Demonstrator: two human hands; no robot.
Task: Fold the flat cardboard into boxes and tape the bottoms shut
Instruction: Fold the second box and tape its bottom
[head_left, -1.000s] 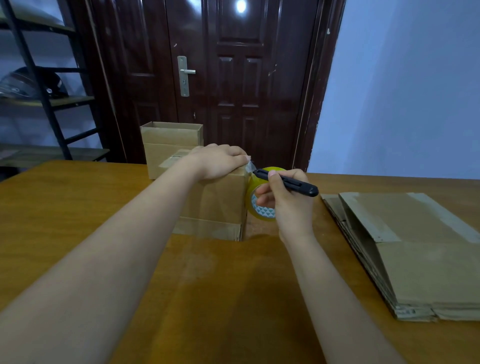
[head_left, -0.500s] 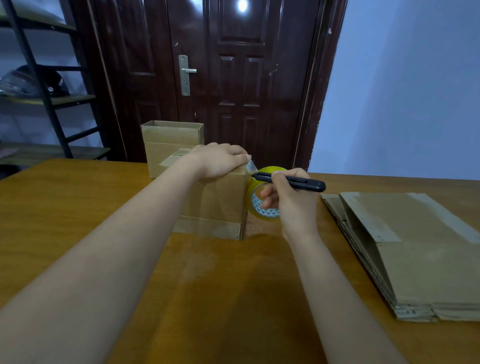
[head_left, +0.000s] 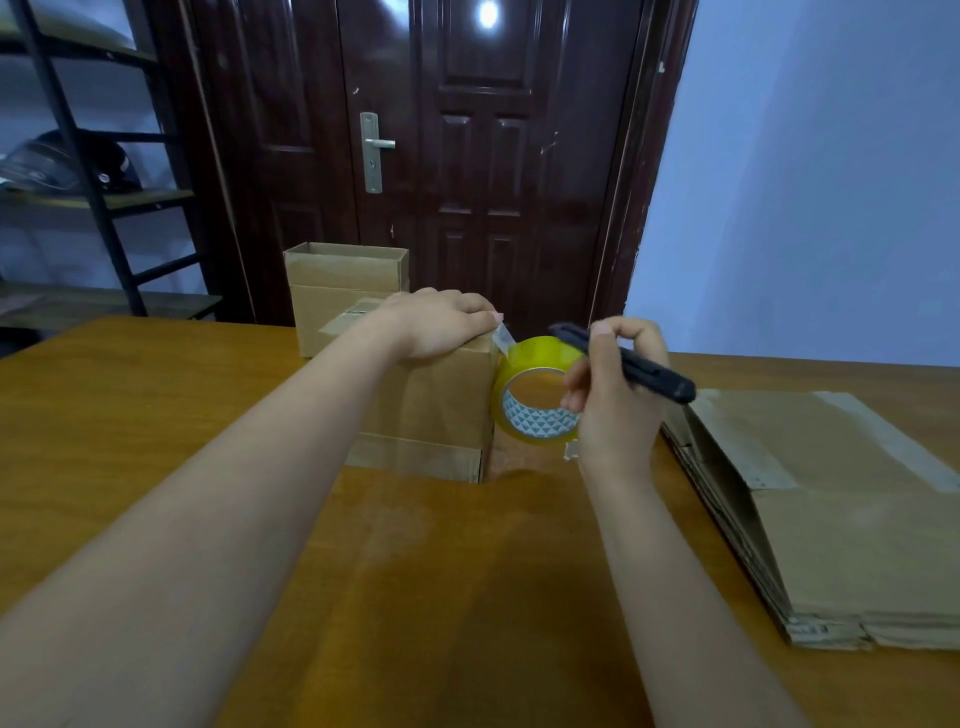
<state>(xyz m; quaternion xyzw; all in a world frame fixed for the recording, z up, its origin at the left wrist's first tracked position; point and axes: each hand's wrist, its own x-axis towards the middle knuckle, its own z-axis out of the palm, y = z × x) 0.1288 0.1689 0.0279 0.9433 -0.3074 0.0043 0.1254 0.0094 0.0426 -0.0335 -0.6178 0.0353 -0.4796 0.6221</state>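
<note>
A folded cardboard box (head_left: 431, 410) stands on the wooden table (head_left: 415, 597), with clear tape along its lower edge. My left hand (head_left: 441, 325) rests on the box top, its fingers pressing a short tab of tape (head_left: 503, 336) at the right edge. Just right of the box hangs a yellow-tinted tape roll (head_left: 530, 353). My right hand (head_left: 618, 410) grips a black utility knife (head_left: 654, 379), and its lower fingers touch the roll. The knife tip points left, apart from the tape tab.
A second, open-topped box (head_left: 337, 291) stands behind the first. A stack of flat cardboard (head_left: 857, 519) lies at the right of the table. Behind are a dark door (head_left: 467, 182) and a metal shelf (head_left: 93, 197) at the left.
My right hand has drawn the knife back to the right, away from the tape at the box corner, and the roll has come with it. The left hand has stayed put.
</note>
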